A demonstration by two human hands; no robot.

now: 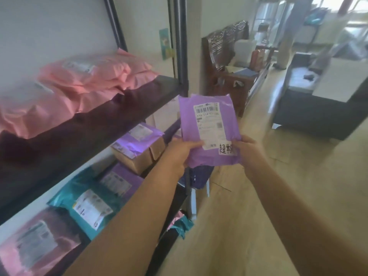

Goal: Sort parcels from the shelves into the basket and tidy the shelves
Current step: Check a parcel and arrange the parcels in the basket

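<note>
Both hands grip a purple parcel [209, 128] by its lower edge: the left hand [179, 152] pinches the lower left corner with its thumb on the front, and the right hand [247, 154] pinches the lower right corner the same way. The fingers of both are hidden behind the parcel. It is held upright in the air just beyond the end of the shelf unit [103, 118], with its shipping label [209, 124] facing the camera. The right thumb covers part of the handwriting at the label's foot.

A dark purple shape [201, 177] below the parcel is mostly hidden and cannot be identified.

On the upper shelf lies a blurred heap of pink mailers [89, 76]. On the shelf below, a purple mailer [139, 136] rests on a cardboard box [137, 158]. Nearer are a second purple mailer [119, 182] and a teal mailer [87, 208], then a pink mailer [35, 248] cut off by the frame's edge. The left forearm crosses in front of this row. Pink and teal scraps [180, 223] show on a lower tier.
</note>
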